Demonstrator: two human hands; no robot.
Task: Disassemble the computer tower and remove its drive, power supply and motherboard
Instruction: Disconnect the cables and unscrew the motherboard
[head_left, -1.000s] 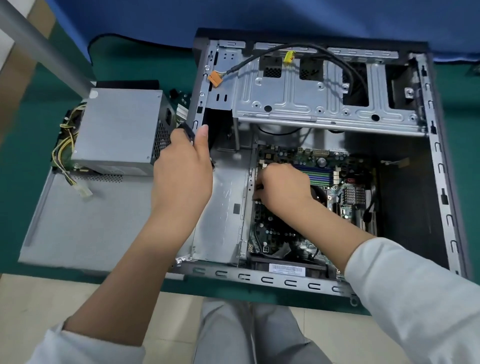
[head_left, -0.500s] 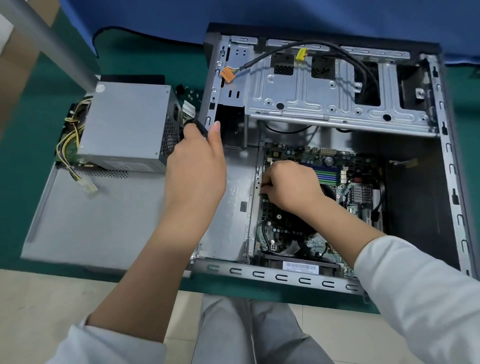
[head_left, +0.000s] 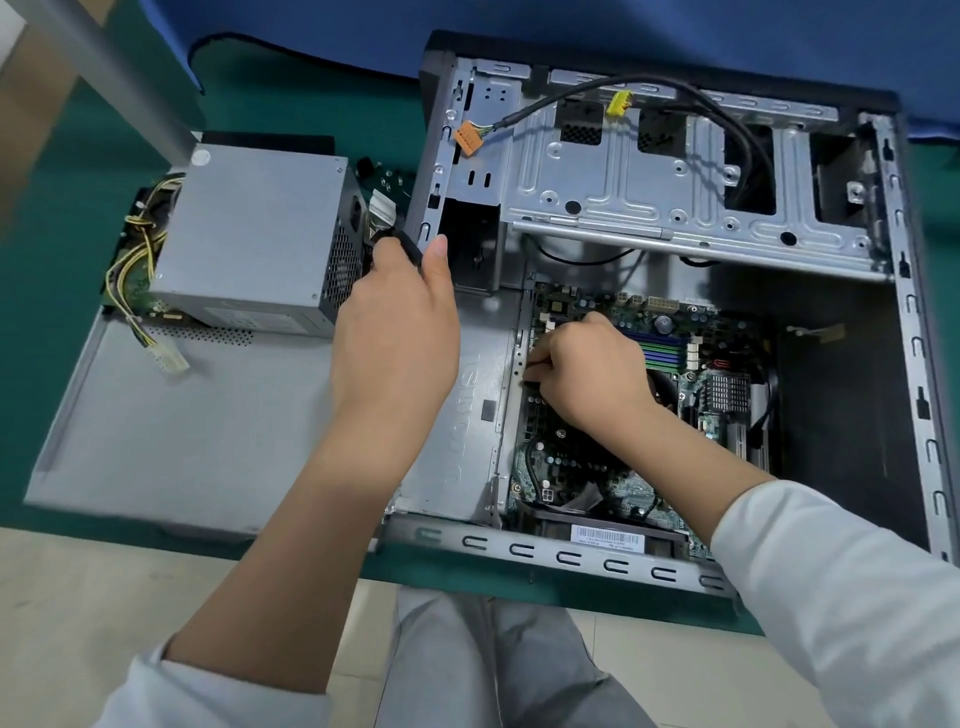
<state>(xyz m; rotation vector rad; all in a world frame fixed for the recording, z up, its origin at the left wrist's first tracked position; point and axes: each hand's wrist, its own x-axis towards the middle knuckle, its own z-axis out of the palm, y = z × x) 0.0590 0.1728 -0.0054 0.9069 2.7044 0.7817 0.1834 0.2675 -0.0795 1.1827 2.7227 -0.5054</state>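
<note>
Left hand (head_left: 397, 332) grips black object (identity unclear) at tower case (head_left: 917, 332) edge. Right hand (head_left: 587, 374), fingers curled, pinches at motherboard (head_left: 722, 384) inside case. Power supply (head_left: 254, 234) outside, on side panel (head_left: 171, 441).

The computer tower (head_left: 670, 218) lies open on its side, filling the right of the frame. Its green motherboard (head_left: 696, 364) sits inside, seemingly still mounted. The grey power supply (head_left: 249, 234) rests outside at upper left, yellow wires trailing.
</note>
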